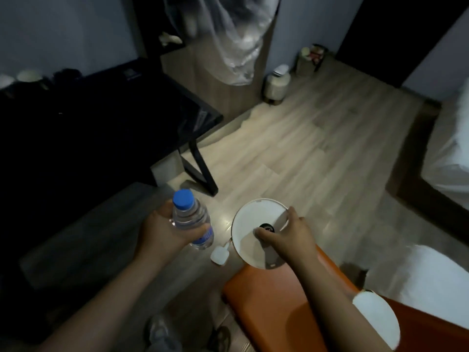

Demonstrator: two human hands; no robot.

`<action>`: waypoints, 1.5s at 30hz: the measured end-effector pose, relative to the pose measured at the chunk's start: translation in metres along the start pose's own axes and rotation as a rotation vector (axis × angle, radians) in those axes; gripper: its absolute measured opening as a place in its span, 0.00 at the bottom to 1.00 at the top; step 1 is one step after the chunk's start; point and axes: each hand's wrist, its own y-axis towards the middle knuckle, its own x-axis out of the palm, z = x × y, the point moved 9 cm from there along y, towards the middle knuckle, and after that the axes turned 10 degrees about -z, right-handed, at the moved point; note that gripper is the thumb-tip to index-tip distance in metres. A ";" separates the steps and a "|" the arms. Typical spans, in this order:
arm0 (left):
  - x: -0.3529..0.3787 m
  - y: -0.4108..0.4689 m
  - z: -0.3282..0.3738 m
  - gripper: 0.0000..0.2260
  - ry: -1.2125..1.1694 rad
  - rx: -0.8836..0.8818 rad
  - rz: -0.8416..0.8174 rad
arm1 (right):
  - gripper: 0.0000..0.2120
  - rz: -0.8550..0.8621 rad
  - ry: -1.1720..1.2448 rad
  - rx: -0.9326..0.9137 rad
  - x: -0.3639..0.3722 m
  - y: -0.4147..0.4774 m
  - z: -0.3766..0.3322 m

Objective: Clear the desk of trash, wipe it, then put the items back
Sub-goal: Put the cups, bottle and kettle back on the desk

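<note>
My left hand (165, 231) grips a clear water bottle (191, 221) with a blue cap, held upright over the floor. My right hand (286, 233) holds a round white kettle base (253, 222) with a dark centre connector, tilted above the front end of an orange seat (279, 313). The base's white plug (220, 256) dangles on a short cord beside it. The black desk (106, 128) stands to the left; its top is dark and hard to read. A clear plastic bag (236, 36) hangs at the top of the view.
Two small bins (278, 82) (311, 57) stand by the far wall. White bedding (446, 153) lies at the right. A white round object (375, 318) rests on the orange seat. Cups (28, 76) sit at the desk's far left. Wooden floor lies between desk and bed.
</note>
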 end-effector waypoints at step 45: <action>-0.540 -0.188 -0.108 0.26 -0.109 -0.052 0.910 | 0.50 -0.326 -0.353 -0.948 0.297 -0.124 -0.608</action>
